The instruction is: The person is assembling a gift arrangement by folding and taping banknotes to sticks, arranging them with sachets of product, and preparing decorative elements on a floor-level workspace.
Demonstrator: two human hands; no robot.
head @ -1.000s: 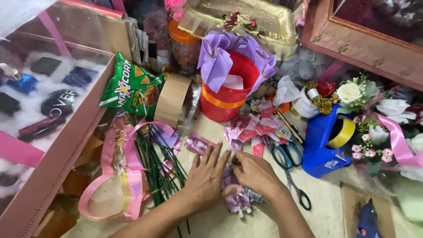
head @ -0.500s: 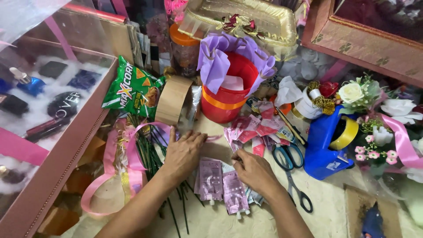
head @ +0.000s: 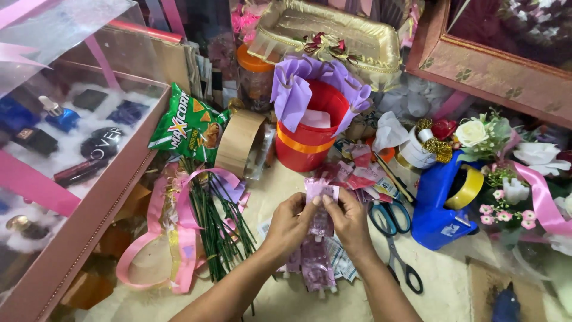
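Stems (head: 217,229) of green colour lie at lower left of the frame, beside a pink ribbon loop (head: 158,250). In the centre, the left hand (head: 290,223) and the right hand (head: 348,219) both pinch the top of a small pink wrapper (head: 322,194), with more pink wrapped pieces (head: 316,268) just below. Scissors (head: 393,244) and a blue tape dispenser (head: 438,209) are at the right.

— Where is there open room on the surface (head: 453,280)?
— Toward the near edge, right of the scissors (head: 393,238). Ahead, the red bucket (head: 310,140) and tape roll (head: 238,142) block; green stems (head: 214,226) crowd the left, the blue tape dispenser (head: 438,206) the right.
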